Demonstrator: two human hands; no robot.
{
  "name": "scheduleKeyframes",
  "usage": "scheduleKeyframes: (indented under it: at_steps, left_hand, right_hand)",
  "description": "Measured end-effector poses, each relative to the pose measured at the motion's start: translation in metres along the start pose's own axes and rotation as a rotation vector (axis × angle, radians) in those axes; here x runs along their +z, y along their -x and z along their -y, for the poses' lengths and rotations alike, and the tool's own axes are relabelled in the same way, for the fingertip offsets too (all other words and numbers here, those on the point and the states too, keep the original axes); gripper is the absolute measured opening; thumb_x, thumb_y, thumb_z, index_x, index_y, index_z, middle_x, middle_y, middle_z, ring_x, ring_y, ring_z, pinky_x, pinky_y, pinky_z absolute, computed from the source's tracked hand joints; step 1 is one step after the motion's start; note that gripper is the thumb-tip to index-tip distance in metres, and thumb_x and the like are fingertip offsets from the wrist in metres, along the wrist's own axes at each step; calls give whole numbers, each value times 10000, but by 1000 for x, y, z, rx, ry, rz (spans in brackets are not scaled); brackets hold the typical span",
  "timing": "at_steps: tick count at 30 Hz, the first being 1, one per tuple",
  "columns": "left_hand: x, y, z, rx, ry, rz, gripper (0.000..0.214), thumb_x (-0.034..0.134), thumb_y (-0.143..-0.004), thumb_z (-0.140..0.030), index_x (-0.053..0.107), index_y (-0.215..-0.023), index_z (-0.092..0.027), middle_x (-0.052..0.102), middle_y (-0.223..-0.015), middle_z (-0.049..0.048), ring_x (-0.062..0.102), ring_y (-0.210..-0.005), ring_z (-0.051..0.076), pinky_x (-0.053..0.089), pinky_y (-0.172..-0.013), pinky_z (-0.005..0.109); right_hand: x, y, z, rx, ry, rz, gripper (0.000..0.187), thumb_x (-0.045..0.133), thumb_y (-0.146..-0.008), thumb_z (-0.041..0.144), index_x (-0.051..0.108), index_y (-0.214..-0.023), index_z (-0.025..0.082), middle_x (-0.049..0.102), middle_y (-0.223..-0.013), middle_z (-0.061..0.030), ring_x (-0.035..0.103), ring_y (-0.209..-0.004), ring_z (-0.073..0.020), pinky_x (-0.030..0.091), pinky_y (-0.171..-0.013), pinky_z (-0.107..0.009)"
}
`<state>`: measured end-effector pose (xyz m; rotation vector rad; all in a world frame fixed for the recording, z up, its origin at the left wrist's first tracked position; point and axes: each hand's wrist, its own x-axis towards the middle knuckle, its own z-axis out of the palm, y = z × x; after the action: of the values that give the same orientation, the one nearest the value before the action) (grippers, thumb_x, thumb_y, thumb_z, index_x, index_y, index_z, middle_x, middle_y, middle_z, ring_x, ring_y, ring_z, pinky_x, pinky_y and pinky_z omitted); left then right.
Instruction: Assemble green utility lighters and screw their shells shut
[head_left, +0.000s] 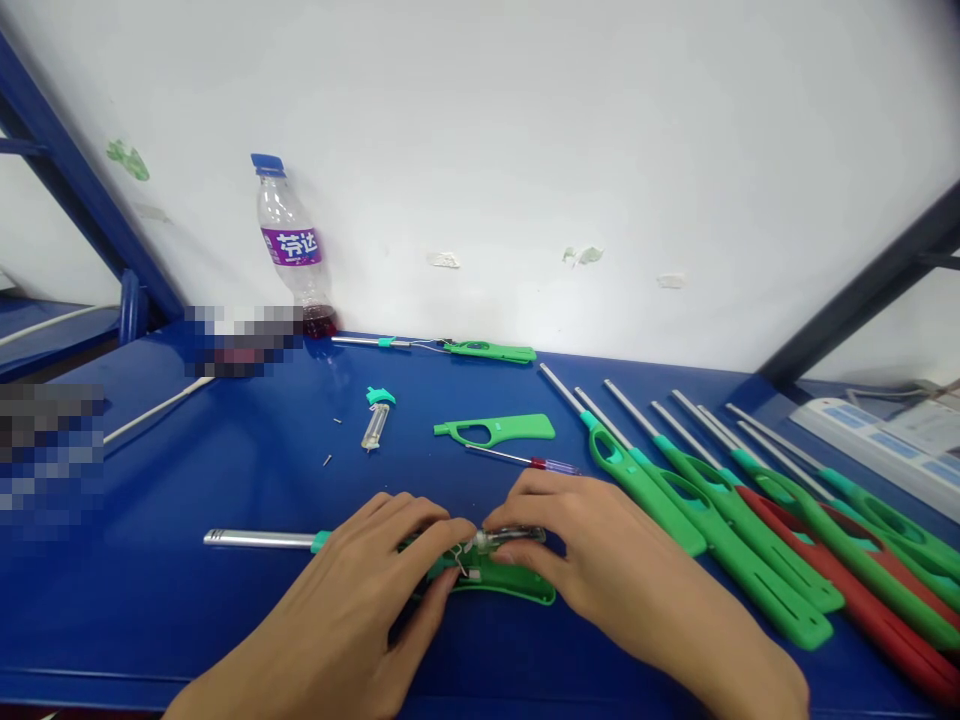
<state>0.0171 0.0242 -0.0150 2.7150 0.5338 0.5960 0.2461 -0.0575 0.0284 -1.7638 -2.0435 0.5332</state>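
My left hand (pixel 375 585) is closed over the middle of an opened green utility lighter (pixel 521 582). The lighter's silver barrel (pixel 259 539) points left on the blue table. My right hand (pixel 600 550) pinches a clear fuel tank (pixel 521 537) just above the open green shell. Thin white wires show between my fingertips; my fingers hide the rest of the inside. Beyond my hands lie a loose green shell half (pixel 529 427) and a screwdriver (pixel 556 466). Another clear tank (pixel 375 427) with a teal trigger (pixel 381 396) rests farther left, near two small screws (pixel 327 460).
Several green and red lighters (pixel 750 540) lie in a slanted row at right, beside a white power strip (pixel 885 455). Against the wall stand a plastic bottle (pixel 292 245) and a partly opened lighter (pixel 491 351). A white cable (pixel 157 408) crosses the left side.
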Motion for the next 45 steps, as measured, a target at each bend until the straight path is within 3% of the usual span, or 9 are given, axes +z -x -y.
scheduleKeyframes:
  at_steps: [10, 14, 21, 24, 27, 33, 39, 45]
  left_hand:
    - [3, 0, 3, 19, 16, -59, 244, 561, -1113, -226, 609, -1350, -262, 739, -1165, 28, 709, -1012, 238, 554, -923, 417]
    - [6, -3, 8, 61, 5, -88, 167, 486, -1168, -261, 632, -1248, -270, 750, -1093, -2, 706, -925, 209, 533, -865, 379]
    - [4, -7, 7, 80, -34, -134, 200, 446, -1183, -348, 625, -1226, -270, 756, -1035, -17, 705, -870, 199, 522, -827, 357]
    - [4, -8, 5, 85, -45, -116, 251, 412, -1189, -358, 633, -1126, -259, 743, -978, -17, 685, -818, 202, 506, -778, 353]
    - [3, -9, 6, 123, -49, -111, 297, 396, -1193, -340, 648, -1066, -251, 744, -976, -9, 681, -812, 194, 490, -768, 345]
    - [6, -7, 11, 190, -42, -144, 221, 471, -1169, -235, 687, -1134, -269, 754, -1020, -5, 669, -794, 183, 451, -729, 344]
    - [5, -3, 8, 117, -4, -80, 223, 504, -1120, -123, 679, -1151, -257, 726, -1068, 21, 664, -860, 201, 492, -812, 367]
    - [1, -1, 2, 59, 68, -32, 260, 516, -1098, -130, 681, -1224, -286, 719, -1128, 33, 678, -945, 214, 521, -880, 390]
  right_hand:
    - [-8, 9, 8, -13, -65, -19, 122, 705, -1069, 267, 804, -1055, 338, 772, -1074, 81, 737, -952, -152, 502, -900, -294]
    - [-7, 8, 8, -14, -77, -14, 122, 707, -1068, 260, 805, -1075, 332, 773, -1070, 76, 738, -945, -152, 504, -886, -293]
    - [-6, 8, 7, -12, -72, -5, 136, 714, -1061, 243, 805, -1080, 342, 776, -1063, 75, 743, -958, -163, 510, -910, -302]
    - [-6, 9, 5, -15, -52, -5, 127, 733, -1049, 242, 811, -1073, 340, 773, -1057, 69, 740, -937, -162, 509, -878, -303]
    - [-7, 8, 4, -15, -36, 4, 128, 739, -1045, 244, 819, -1078, 338, 773, -1055, 60, 736, -928, -166, 502, -863, -309]
    - [-4, 6, 2, 13, -33, 38, 181, 769, -1017, 213, 832, -1055, 378, 763, -1010, 77, 711, -865, -151, 473, -783, -300]
    - [-1, 7, 2, 36, -29, 36, 160, 790, -999, 206, 836, -1031, 356, 764, -992, 67, 714, -863, -162, 478, -796, -308]
    - [0, 6, 2, 28, -13, 37, 169, 777, -1001, 183, 846, -1019, 336, 760, -975, 47, 711, -839, -164, 467, -755, -310]
